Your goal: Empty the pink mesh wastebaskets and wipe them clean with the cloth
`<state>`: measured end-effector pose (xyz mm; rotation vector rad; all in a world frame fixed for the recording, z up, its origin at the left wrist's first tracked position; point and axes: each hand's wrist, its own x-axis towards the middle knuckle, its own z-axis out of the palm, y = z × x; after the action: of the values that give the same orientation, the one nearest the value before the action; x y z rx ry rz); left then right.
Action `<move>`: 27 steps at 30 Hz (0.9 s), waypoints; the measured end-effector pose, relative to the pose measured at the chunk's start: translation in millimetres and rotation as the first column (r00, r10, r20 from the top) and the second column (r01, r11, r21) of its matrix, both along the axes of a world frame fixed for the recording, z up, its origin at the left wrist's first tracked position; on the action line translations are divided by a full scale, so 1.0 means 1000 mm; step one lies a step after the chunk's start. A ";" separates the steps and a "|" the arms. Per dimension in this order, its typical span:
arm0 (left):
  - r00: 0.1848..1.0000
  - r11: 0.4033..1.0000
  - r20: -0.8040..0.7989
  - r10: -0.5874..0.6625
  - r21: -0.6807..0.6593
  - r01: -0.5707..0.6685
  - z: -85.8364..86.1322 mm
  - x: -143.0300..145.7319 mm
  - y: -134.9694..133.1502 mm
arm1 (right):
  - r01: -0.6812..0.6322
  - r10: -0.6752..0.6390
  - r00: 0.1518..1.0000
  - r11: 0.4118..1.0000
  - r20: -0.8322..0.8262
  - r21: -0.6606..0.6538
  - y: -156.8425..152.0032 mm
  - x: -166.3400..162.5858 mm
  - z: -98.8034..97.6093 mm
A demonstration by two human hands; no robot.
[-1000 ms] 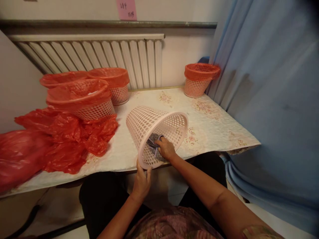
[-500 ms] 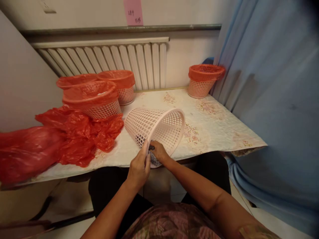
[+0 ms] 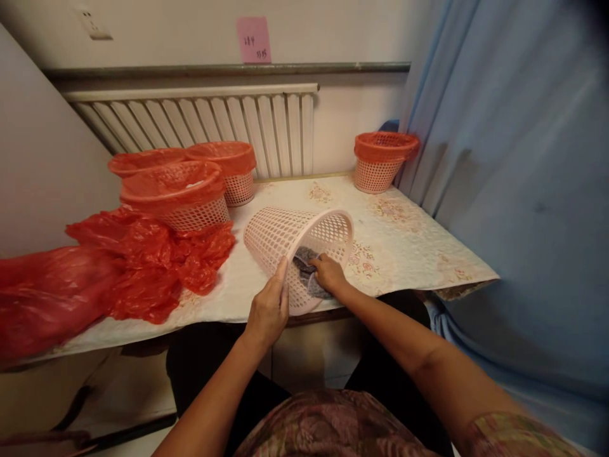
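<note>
A pale pink perforated plastic wastebasket [image 3: 273,231] lies on its side at the table's near edge, its mouth turned toward me and to the right. My left hand [image 3: 269,308] grips its rim on the left, thumb outside and fingers partly hidden. Inside the mouth, my right hand [image 3: 329,273] is closed on a bunched grey cloth [image 3: 307,263], which lies against the basket's inner wall.
Crumpled red plastic bags [image 3: 143,260] cover the table's left side. Behind them stand several red-lined baskets [image 3: 200,212]; another lined basket [image 3: 378,174] stands at the back right. A radiator [image 3: 228,130] runs behind, and a blue curtain [image 3: 514,190] hangs at right.
My right hand has moved right and up across the basket's mouth with the grey cloth, which now shows more. My left hand still grips the rim. The view has tilted up slightly.
</note>
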<state>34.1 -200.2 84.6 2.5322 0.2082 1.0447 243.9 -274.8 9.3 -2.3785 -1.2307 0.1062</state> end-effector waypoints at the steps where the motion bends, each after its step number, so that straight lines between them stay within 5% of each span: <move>1: 1.000 1.000 0.003 -0.008 0.000 0.008 0.001 0.002 0.000 | 0.012 -0.008 0.996 0.999 -0.090 0.047 0.004 -0.010 -0.003; 6: 0.999 1.000 0.020 -0.025 -0.011 0.025 0.003 0.005 0.001 | -0.030 0.128 0.900 0.972 -0.418 0.232 0.028 -0.055 0.009; 9: 1.000 1.000 0.019 -0.016 -0.020 0.017 0.003 0.004 0.001 | 0.088 0.318 0.631 0.877 -0.708 0.472 0.039 -0.069 0.034; 11: 1.000 1.000 0.010 -0.009 -0.022 0.009 0.002 0.004 0.001 | 0.192 0.425 0.498 0.796 -0.756 0.574 0.043 -0.073 0.047; 13: 1.000 1.000 0.002 -0.003 -0.018 0.003 0.002 0.003 0.001 | 0.193 0.457 0.543 0.749 -0.705 0.634 0.043 -0.073 0.048; 15: 1.000 1.000 -0.002 0.000 -0.009 0.000 0.002 0.002 0.001 | 0.036 0.436 0.695 0.773 -0.572 0.633 0.037 -0.068 0.036; 19: 1.000 1.000 0.007 -0.009 0.007 0.009 0.000 0.000 0.003 | -0.265 0.322 0.926 0.926 -0.197 0.269 0.018 -0.046 -0.001; 22: 1.000 1.000 0.012 -0.006 -0.002 0.006 -0.004 -0.001 0.005 | -0.195 0.196 0.981 0.980 -0.009 0.024 0.009 -0.028 -0.016; 27: 0.997 0.997 0.049 0.060 -0.051 -0.057 -0.018 -0.001 0.005 | -0.119 0.121 0.991 0.992 0.061 -0.034 0.011 -0.017 -0.020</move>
<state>33.6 -194.9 66.4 2.4653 0.2925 1.1111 227.0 -264.2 -10.3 -2.3491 -1.4110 0.0891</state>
